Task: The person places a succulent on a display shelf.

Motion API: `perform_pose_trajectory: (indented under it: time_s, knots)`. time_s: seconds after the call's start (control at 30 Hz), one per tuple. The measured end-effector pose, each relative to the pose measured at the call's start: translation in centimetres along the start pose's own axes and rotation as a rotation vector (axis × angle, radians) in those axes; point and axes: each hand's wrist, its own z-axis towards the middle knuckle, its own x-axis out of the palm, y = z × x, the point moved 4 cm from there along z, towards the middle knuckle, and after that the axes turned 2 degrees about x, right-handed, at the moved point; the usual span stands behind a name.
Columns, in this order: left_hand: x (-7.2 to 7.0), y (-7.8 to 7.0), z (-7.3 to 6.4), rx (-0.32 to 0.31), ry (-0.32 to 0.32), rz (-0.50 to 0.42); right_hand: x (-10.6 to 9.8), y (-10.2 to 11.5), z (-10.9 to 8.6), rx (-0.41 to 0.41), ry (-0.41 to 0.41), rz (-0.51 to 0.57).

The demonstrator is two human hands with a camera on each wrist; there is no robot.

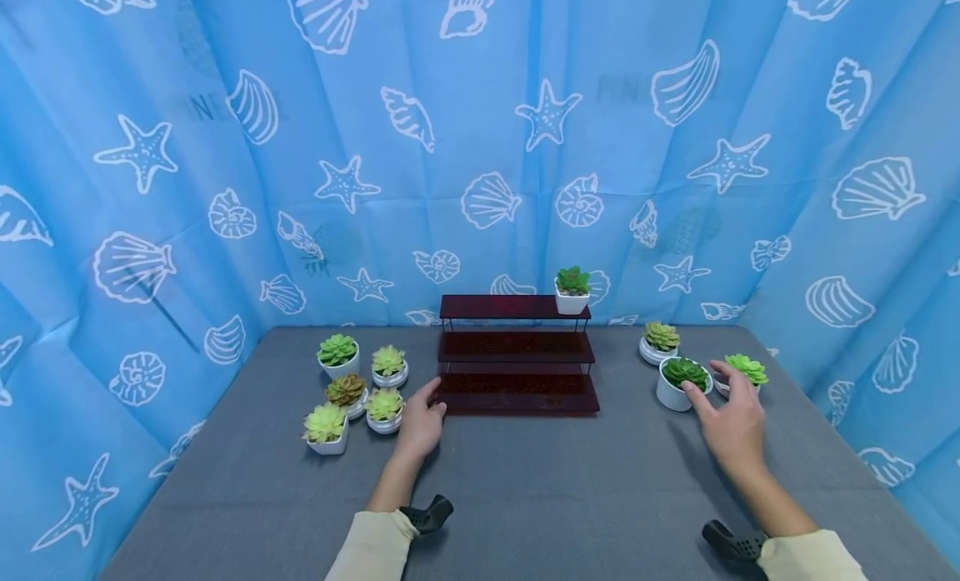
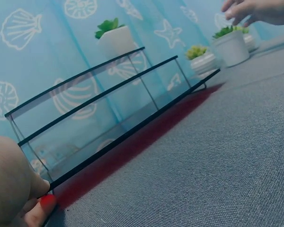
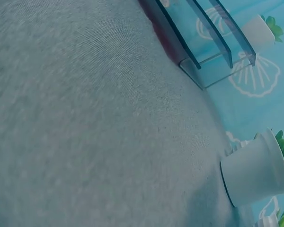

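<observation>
A three-tier dark red see-through shelf rack (image 1: 517, 347) stands on the table. At its lower left corner my left hand (image 1: 422, 427) pinches the bottom tier, with the thumb above and a finger beneath in the left wrist view. A white pot with a green succulent (image 1: 572, 303) sits at the right end of the top tier. My right hand (image 1: 735, 418) is over a round white pot with a dark green succulent (image 1: 675, 395), thumb and fingers spread around the plant's top. In the left wrist view the fingers (image 2: 239, 10) appear just above the leaves, apart from the pot.
Several potted succulents (image 1: 330, 423) are grouped left of the rack. At the right, a yellow-green succulent (image 1: 660, 338) stands behind the dark green one, and a bright green succulent (image 1: 746, 367) is partly behind my right hand. A blue shell-print curtain (image 1: 450, 147) borders the grey table (image 1: 555, 498).
</observation>
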Motion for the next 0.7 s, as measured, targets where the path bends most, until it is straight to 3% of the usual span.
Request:
perform_pose_trajectory:
  time_s: [0.23,0.7]
  knots:
    - [0.0,-0.2,0.0,0.014,0.0,0.001,1.0,-0.8,0.4,0.179,0.113,0.002]
    - [-0.1,0.0,0.1,0.017,0.01,-0.011,2.8,-2.7,0.7,0.35,0.211,0.007]
